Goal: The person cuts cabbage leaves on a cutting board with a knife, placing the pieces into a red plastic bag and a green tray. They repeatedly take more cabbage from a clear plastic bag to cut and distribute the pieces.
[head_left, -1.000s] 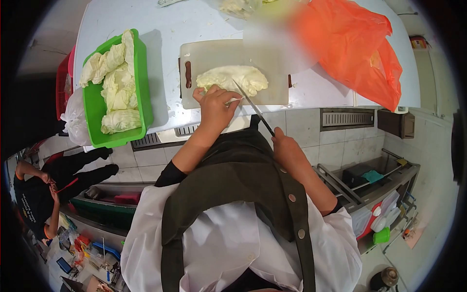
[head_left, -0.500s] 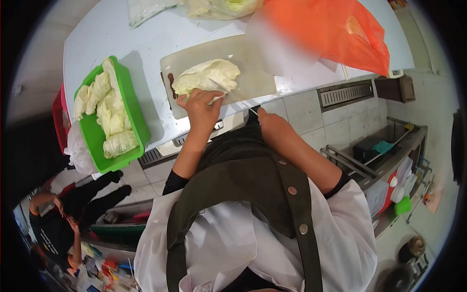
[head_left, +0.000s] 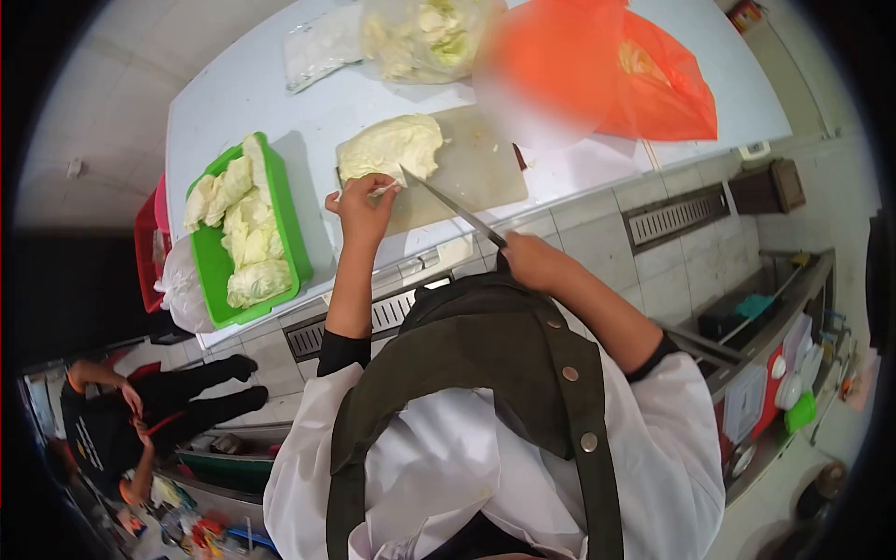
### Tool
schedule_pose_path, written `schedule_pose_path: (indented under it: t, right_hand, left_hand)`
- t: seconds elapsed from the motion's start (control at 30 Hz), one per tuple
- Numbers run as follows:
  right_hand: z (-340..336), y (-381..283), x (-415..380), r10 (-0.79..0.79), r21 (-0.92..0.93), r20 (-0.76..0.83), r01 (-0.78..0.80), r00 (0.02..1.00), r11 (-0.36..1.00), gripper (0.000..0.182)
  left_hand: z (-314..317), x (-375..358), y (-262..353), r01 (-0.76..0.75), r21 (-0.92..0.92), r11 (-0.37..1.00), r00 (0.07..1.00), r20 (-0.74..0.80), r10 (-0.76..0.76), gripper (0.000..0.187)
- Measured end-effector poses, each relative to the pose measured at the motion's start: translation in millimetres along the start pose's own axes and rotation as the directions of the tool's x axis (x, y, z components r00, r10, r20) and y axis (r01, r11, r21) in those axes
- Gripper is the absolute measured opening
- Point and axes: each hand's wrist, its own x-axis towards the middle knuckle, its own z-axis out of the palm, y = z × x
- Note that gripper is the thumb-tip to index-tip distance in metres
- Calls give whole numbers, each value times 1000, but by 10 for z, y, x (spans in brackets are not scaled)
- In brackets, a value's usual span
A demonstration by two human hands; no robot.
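A pale cabbage leaf [head_left: 394,147] lies on the cutting board [head_left: 490,163] at the table's front edge. At its near edge, my left hand [head_left: 365,205] is closed, with a small whitish bit of cabbage [head_left: 385,189] pinched in the fingers. My right hand [head_left: 534,261] is wrapped round the handle of a knife [head_left: 459,211]. The blade slants up to the left, and its tip is by the leaf's near edge, close to my left fingertips. Left of the board, a green basket [head_left: 297,245] holds several cabbage leaves [head_left: 250,229].
At the back of the table are a clear bag of cabbage [head_left: 434,42], a flat plastic packet [head_left: 320,51] and an orange bag [head_left: 653,84]. A red crate [head_left: 147,247] and a whitish bag [head_left: 182,285] are beyond the basket. Another person [head_left: 103,425] is at lower left.
My left hand has pulled slightly toward me, off the leaf, with a small bit in its fingers. The knife has swung out and its whole blade now shows. The view has shifted.
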Motion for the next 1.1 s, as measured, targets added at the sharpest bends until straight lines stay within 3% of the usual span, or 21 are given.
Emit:
schedule_pose_path:
  t: [0.07, 0.2, 0.3, 0.33, 0.4, 0.47, 0.57, 0.6, 0.67, 0.77, 0.9, 1.1]
  right_hand:
    - [3, 126, -187, -12, 8, 30, 12, 999, 1000, 18]
    - [-229, -3, -451, -20, 157, -3, 20, 1000, 987, 19]
    - [-452, -253, -508, 27, 259, -39, -16, 999, 966, 19]
    - [-488, -304, -503, 15, 284, -74, 7, 997, 959, 19]
    - [-536, -334, -439, 4, 317, -125, 36, 992, 948, 19]
    - [-479, -235, -305, -121, 272, -219, 180, 968, 945, 16]
    - [-448, -248, -60, -295, 150, -337, 361, 894, 921, 15]
    - [-421, -300, 17, -348, 103, -363, 408, 865, 907, 16]
    - [-442, -527, 163, -250, 134, -209, 281, 945, 950, 17]
    - [-350, -514, 373, -191, 70, -77, 196, 979, 978, 19]
    - [-101, -186, 552, -169, 18, -8, 169, 986, 985, 20]
    - [-238, -512, 516, -97, 29, 62, 95, 993, 995, 19]
  left_hand:
    - [-145, 56, 35, -8, -23, 1000, 999, 53, 9, 13]
    - [-548, 329, -21, -82, 224, 971, 970, 244, 26, 15]
    - [-620, 548, -158, -173, 366, 914, 984, 22, 177, 22]
    - [-603, 589, -176, -170, 499, 849, 964, -96, 249, 28]
    - [-537, 509, -87, 15, 239, 971, 957, -285, 55, 30]
    - [-399, 302, 27, 128, 6, 992, 911, -395, -115, 41]
    - [28, 77, -78, 434, -29, 901, 814, -416, -405, 51]
    - [16, 61, -98, 438, -68, 896, 846, -307, -436, 48]
    - [-42, 107, -136, 451, -150, 880, 882, -78, -465, 43]
    - [-60, 178, -181, 299, -248, 921, 944, -63, -323, 32]
    - [-157, 225, -77, 302, -196, 933, 948, -41, -316, 27]
    - [-177, 236, -69, 259, -180, 949, 962, -38, -270, 30]
